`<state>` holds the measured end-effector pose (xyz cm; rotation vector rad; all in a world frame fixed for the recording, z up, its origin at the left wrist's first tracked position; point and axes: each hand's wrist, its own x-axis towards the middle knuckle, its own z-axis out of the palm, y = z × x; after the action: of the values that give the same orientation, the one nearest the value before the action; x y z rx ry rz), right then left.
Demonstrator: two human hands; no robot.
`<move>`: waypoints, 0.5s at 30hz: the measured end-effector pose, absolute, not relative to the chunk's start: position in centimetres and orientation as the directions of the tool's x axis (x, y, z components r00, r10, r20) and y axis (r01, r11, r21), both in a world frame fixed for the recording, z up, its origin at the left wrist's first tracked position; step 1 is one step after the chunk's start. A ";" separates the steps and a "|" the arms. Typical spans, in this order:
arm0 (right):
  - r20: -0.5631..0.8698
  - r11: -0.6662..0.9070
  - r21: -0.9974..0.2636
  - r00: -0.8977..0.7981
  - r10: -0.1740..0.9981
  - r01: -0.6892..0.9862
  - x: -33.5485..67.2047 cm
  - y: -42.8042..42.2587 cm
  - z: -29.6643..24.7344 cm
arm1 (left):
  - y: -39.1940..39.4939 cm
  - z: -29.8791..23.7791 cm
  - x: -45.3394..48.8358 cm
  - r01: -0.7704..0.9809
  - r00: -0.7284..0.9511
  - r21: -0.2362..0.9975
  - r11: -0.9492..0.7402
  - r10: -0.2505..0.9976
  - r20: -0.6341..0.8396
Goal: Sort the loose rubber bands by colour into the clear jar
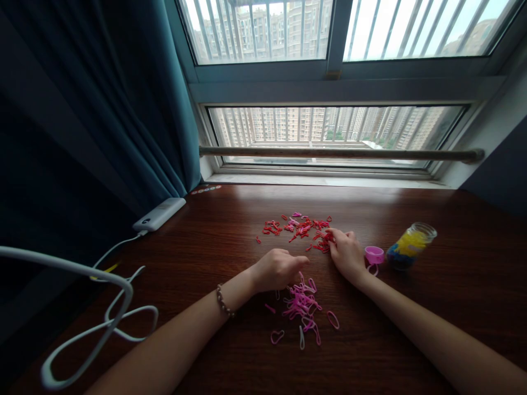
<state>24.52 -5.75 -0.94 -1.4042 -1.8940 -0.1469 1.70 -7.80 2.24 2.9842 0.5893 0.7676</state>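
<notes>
We judge the step in hand to be sorting through the red bands [305, 226] at mid-frame: our right hand [346, 249] has its fingertips at their right edge, fingers bent, though we cannot tell whether any are pinched. The next move seems to call for a light, narrow pinch. Our left hand [276, 270], left of it, is loosely curled, its grip hidden from us; the pink bands [302, 303] lie just below it, at lower centre.
</notes>
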 end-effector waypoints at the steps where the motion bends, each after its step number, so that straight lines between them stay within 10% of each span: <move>1: 0.622 0.390 -0.333 -0.111 0.775 0.858 24.5 -5.8 -0.9 | -7.4 2.2 1.3 0.421 0.765 0.121 -0.899 0.424 0.485; 8: 0.523 0.344 -0.497 -0.042 0.851 0.797 24.4 -5.8 -0.5 | -3.4 1.8 -2.1 0.826 0.245 0.293 -0.482 0.775 0.583; 15: 0.552 0.456 -0.678 -0.010 0.834 0.576 23.8 -6.0 0.1 | -2.9 0.8 -2.1 0.865 0.338 0.238 -0.442 0.863 0.376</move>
<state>23.80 -6.01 0.09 -1.2252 -1.6963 0.3194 -2.14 -2.88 0.80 2.5732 1.6615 0.7194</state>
